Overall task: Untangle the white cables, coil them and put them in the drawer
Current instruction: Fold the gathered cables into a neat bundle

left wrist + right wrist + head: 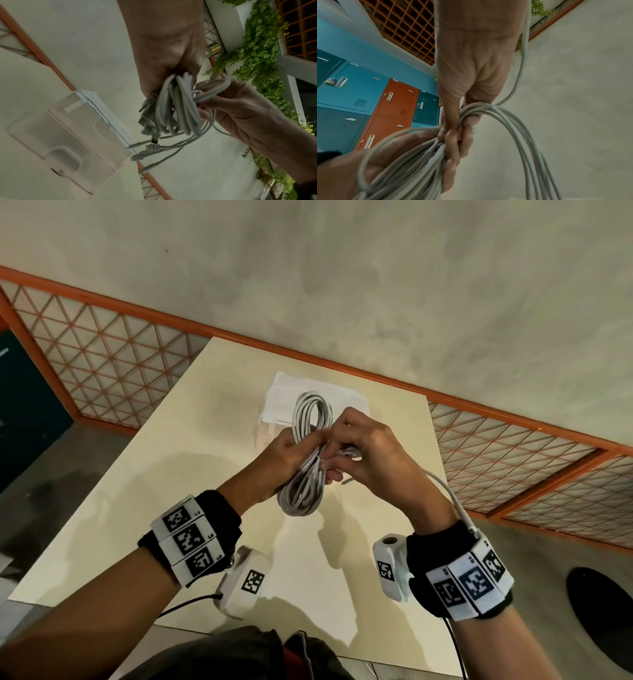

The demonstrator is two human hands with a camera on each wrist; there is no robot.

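A long coil of white cables [308, 446] hangs in the air above the cream table [171, 491]. My left hand [284, 453] grips the coil round its middle. My right hand [356, 450] pinches a strand wound crosswise round that middle. A loose cable end [452, 501] trails over my right wrist. In the left wrist view the coil [178, 108] shows several plug ends [150, 147] dangling below it. The right wrist view shows the cable loops [513, 121] arching out from both hands. A white drawer unit [291, 395] stands on the table just behind the coil.
In the left wrist view the white drawer unit [72, 135] shows translucent drawer fronts. An orange-framed lattice railing [102, 354] runs behind the table. A round dark object [603, 611] lies on the floor at the right. Blue and orange lockers [368, 94] stand off to the left.
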